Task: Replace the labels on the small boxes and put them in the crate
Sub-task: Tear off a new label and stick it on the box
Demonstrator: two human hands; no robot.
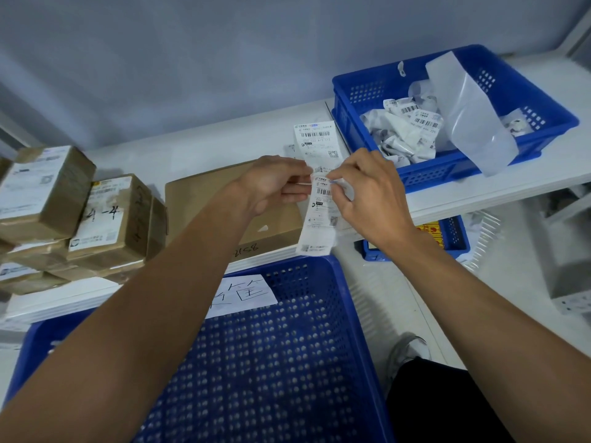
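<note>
Labelling seems barely begun: left hand and right hand both pinch a printed label strip above the flat cardboard box, small boxes wait stacked at left, and the near blue crate shows none inside.

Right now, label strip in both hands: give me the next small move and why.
Probably pull the right hand down and away to peel the label strip apart: it pinches a loose curled corner near the strip's top, the left hand pinches the other edge, and the rest hangs flat over the brown box.
</note>
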